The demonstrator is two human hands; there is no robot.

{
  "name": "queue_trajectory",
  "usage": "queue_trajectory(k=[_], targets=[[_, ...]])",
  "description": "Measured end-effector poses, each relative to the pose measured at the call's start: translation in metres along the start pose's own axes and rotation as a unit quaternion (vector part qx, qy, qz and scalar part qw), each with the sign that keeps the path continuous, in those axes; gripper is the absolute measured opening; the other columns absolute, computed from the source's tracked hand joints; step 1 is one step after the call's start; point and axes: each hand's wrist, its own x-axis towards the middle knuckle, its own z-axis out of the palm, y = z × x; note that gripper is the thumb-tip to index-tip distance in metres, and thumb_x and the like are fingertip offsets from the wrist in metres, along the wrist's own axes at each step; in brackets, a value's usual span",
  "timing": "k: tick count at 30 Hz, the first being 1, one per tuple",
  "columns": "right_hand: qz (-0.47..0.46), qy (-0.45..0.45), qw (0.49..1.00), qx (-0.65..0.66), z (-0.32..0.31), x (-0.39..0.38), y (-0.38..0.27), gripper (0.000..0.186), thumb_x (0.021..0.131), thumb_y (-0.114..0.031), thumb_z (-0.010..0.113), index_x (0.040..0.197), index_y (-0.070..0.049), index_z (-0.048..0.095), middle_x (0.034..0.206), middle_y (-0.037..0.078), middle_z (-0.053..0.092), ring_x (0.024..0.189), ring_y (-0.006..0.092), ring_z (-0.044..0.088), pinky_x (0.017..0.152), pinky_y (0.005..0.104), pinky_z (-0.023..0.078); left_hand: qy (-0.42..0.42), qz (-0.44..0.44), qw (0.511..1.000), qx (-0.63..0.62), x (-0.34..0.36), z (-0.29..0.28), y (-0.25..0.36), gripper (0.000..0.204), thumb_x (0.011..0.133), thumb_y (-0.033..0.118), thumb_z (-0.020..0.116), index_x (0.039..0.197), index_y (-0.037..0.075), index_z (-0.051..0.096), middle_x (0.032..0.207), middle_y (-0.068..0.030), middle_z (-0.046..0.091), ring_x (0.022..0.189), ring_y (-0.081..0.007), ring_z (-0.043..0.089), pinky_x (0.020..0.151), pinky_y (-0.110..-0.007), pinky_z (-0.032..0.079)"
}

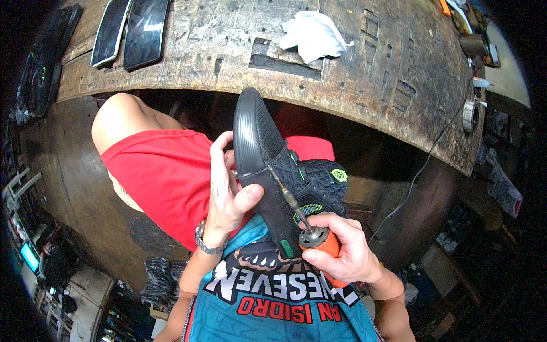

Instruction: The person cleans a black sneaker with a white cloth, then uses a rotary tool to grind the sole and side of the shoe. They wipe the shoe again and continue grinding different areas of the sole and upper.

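A black sneaker [274, 149] with a thick black sole and green accents lies tilted over my lap, its toe pointing at the bench. My left hand [225, 191] grips it by the sole, thumb on the sidewall and fingers behind the edge. In my right hand [348, 251] is an orange handheld rotary tool [324, 244] with a metal motor end. Its long thin bit [289, 198] points up and left across the shoe's side. The bit's tip lies at the line between sole and upper; whether it touches cannot be made out.
A worn wooden workbench [216, 34] with gouged hollows stands ahead. On it are a crumpled white cloth [314, 35], two phone-like slabs [145, 33] and a tape roll [471, 116] by the right edge. A thin cable [419, 182] hangs down on the right.
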Motion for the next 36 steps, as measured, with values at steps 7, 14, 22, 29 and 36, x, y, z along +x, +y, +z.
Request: queue_trajectory(k=[7, 14, 22, 29, 36], targets=[[-0.017, 0.006, 1.000, -0.006, 0.0015, 0.0018, 0.0005, 0.044, 0.086, -0.021, 0.082, 0.113, 0.007, 0.062, 0.097, 0.019, 0.070, 0.083, 0.0309, 0.073, 0.075, 0.0372, 0.057, -0.002, -0.001, 1.000, -0.002, 0.0002, -0.0008, -0.0011, 0.117, 0.076, 0.053, 0.084, 0.155, 0.003, 0.013, 0.128, -0.0191, 0.054, 0.113, -0.0263, 0.063, 0.095, -0.039, 0.053], [-0.012, 0.004, 1.000, -0.003, 0.0001, 0.0020, 0.0000, 0.043, 0.086, -0.020, 0.081, 0.114, 0.007, 0.062, 0.096, 0.019, 0.070, 0.083, 0.0301, 0.073, 0.074, 0.0371, 0.057, -0.003, 0.006, 1.000, -0.004, 0.0004, -0.0006, -0.0023, 0.117, 0.077, 0.053, 0.084, 0.155, 0.003, 0.012, 0.128, -0.0190, 0.054, 0.113, -0.0261, 0.063, 0.095, -0.039, 0.053], [-0.018, 0.004, 1.000, 0.005, 0.0003, 0.0026, 0.0013, 0.041, 0.087, -0.019, 0.081, 0.113, 0.007, 0.062, 0.096, 0.018, 0.070, 0.082, 0.0296, 0.073, 0.074, 0.0370, 0.057, -0.003, 0.011, 1.000, -0.003, 0.0006, -0.0006, -0.0027, 0.116, 0.078, 0.052, 0.084, 0.155, 0.003, 0.012, 0.128, -0.0193, 0.055, 0.112, -0.0254, 0.063, 0.094, -0.038, 0.053], [-0.025, 0.008, 1.000, -0.003, 0.0015, 0.0022, 0.0020, 0.042, 0.085, -0.019, 0.082, 0.112, 0.006, 0.063, 0.096, 0.019, 0.070, 0.082, 0.0295, 0.073, 0.074, 0.0369, 0.057, 0.001, 0.002, 1.000, -0.006, -0.0003, -0.0009, -0.0020, 0.117, 0.077, 0.052, 0.084, 0.155, 0.003, 0.012, 0.128, -0.0193, 0.055, 0.112, -0.0260, 0.063, 0.094, -0.038, 0.053], [-0.024, 0.013, 1.000, -0.002, 0.0021, 0.0023, 0.0028, 0.042, 0.085, -0.020, 0.083, 0.112, 0.007, 0.063, 0.095, 0.019, 0.070, 0.082, 0.0293, 0.073, 0.075, 0.0368, 0.057, 0.006, 0.002, 1.000, -0.014, 0.0002, 0.0002, -0.0022, 0.118, 0.076, 0.053, 0.085, 0.155, 0.002, 0.013, 0.128, -0.0188, 0.055, 0.112, -0.0263, 0.064, 0.094, -0.039, 0.054]])
